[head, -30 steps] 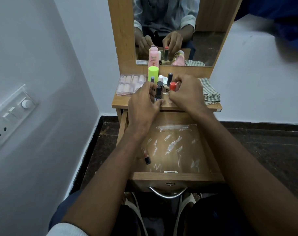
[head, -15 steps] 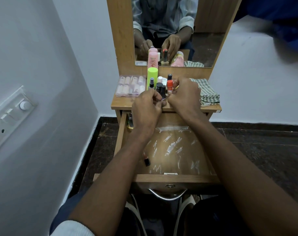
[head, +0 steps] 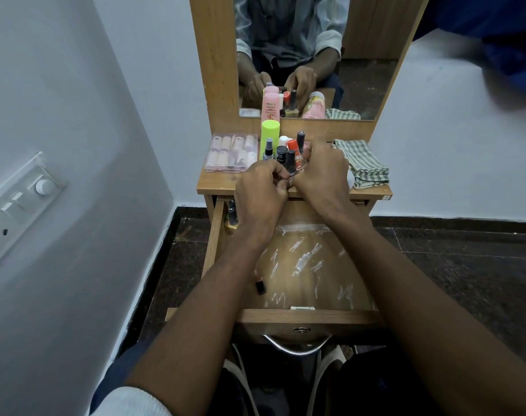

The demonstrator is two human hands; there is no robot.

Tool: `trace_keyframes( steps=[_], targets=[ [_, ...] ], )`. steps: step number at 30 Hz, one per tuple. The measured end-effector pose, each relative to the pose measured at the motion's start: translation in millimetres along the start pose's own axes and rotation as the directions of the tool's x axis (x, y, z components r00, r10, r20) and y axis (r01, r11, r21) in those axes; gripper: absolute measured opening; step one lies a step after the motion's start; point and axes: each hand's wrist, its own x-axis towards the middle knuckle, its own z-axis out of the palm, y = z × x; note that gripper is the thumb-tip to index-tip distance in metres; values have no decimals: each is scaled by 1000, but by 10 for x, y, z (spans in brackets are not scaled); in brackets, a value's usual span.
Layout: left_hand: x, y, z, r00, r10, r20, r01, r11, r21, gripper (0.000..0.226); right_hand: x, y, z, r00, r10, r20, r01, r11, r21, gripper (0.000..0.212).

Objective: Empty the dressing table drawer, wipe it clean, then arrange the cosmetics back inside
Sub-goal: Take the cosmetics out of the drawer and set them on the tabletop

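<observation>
Both hands dropped back to tabletop front edge; left hand (head: 260,190) and right hand (head: 321,172) curled around small bottles (head: 290,162), exact grip unclear. Drawer (head: 309,315) nearly empty.

Both forearms stretched forward, left hand (head: 260,190) and right hand (head: 321,172) curled — fingertips meeting

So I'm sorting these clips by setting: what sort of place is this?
Most likely a bedroom or dressing corner in a home. A small wooden dressing table with a mirror stands against a plain white wall, crowded with cosmetics such as the green-capped bottle, its drawer pulled open.
</observation>
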Motion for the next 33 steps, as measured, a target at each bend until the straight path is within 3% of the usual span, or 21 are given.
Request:
trace_keyframes(
  steps=[7, 13, 18, 28, 33],
  targets=[
    [1, 7, -9, 1000, -8, 4, 8, 1000, 2, 17, 50, -9, 49, 1000, 1, 17, -1, 1000, 6, 39],
    [-5, 16, -14, 1000, 0, 1, 0, 1000, 9, 16, 4, -7, 86, 999, 3, -34, -1, 998, 68, 54],
    [0, 3, -4, 1000, -5, 4, 5, 1000, 2, 14, -48, -11, 63, 999, 13, -51, -12, 1000, 11, 46],
    [3, -11, -6, 1000, 12, 11, -12, 1000, 0, 13, -83, -35, 80, 994, 70, -82, -70, 998, 4, 65],
    [-1, -24, -70, 999, 12, 33, -12, 1000, -4, 13, -143, -51, -1, 997, 52, -63, -53, 999, -12, 63]
  ],
)
